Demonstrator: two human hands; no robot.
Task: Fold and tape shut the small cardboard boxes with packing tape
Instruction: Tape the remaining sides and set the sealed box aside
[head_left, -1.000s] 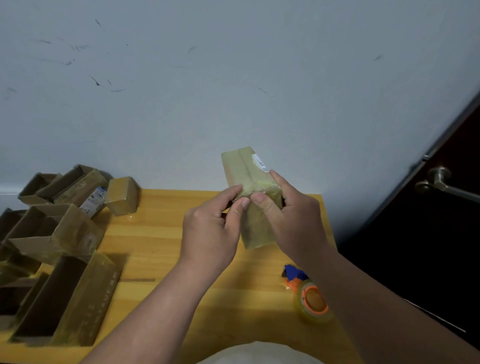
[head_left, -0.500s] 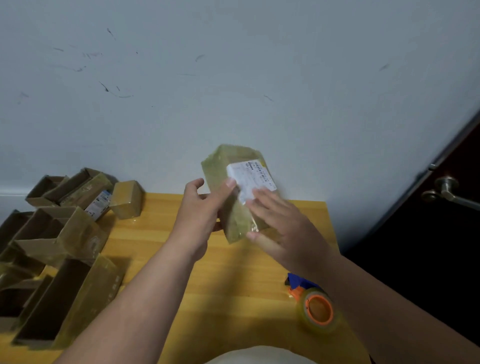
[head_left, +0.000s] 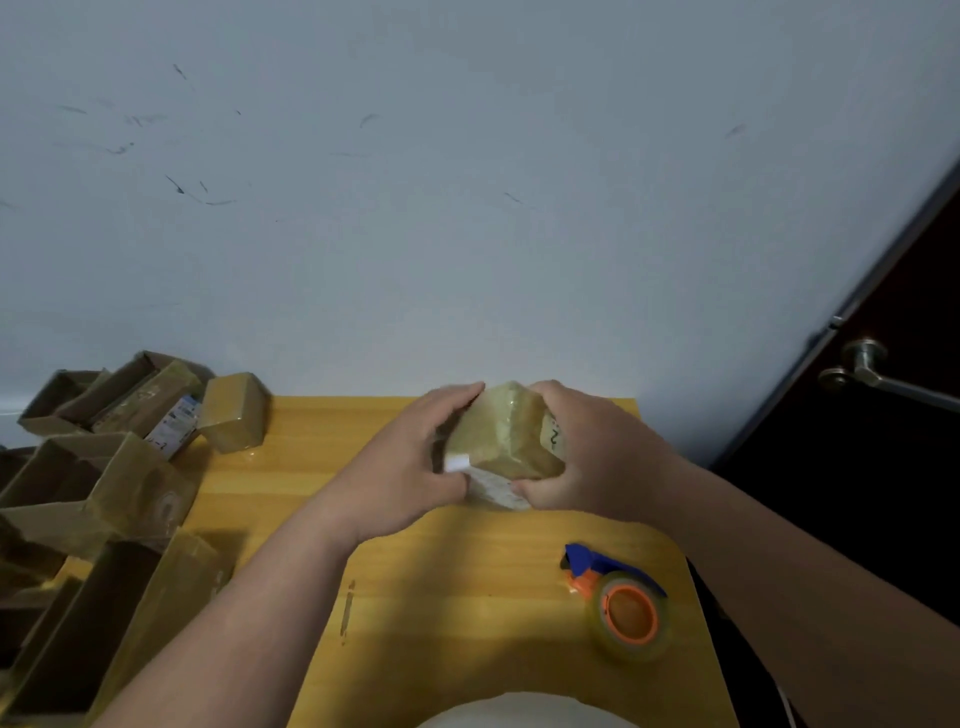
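I hold a small tape-wrapped cardboard box (head_left: 506, 436) between both hands, low over the far part of the yellow wooden table (head_left: 311, 483). My left hand (head_left: 415, 467) grips its left side and my right hand (head_left: 587, 452) cups its right side. A white label shows on the box's near underside. A roll of clear packing tape (head_left: 628, 616) on an orange and blue dispenser lies on the table near my right forearm.
Several open cardboard boxes (head_left: 98, 499) are piled along the table's left side, with one closed taped box (head_left: 234, 410) at the back left. A white wall stands behind the table. A dark door with a metal handle (head_left: 867, 371) is at the right.
The box has come down from in front of the wall to just above the table and has been turned, so its white label now faces down and toward me. Both hands have shifted to its sides.
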